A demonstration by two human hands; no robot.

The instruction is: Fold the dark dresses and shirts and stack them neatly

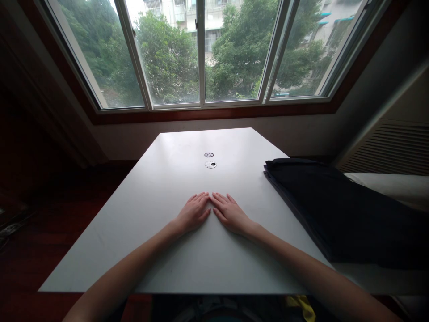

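Observation:
Both my hands rest palm down near the middle of a white table (134, 214). My left hand (193, 211) lies flat with its fingers stretched out and holds nothing. Mirroring it, my right hand (230, 213) is flat too, its fingertips meeting or almost meeting those of the left. Beyond the fingers, a round cable-hole cover (211, 164) with a dark opening is set in the tabletop. Just behind that sits a second round disc (209, 154) with a dark pattern. To the right of my right forearm lies a stack of folded dark cloth (321, 205), perhaps trousers.
A wide window (201, 107) with trees outside stands behind the table. A pale slatted panel (389, 143) and a whitish rolled or padded thing (389, 185) are at the right. Dark red wooden floor (67, 214) shows at the left. Something yellow (303, 306) hangs below the front edge.

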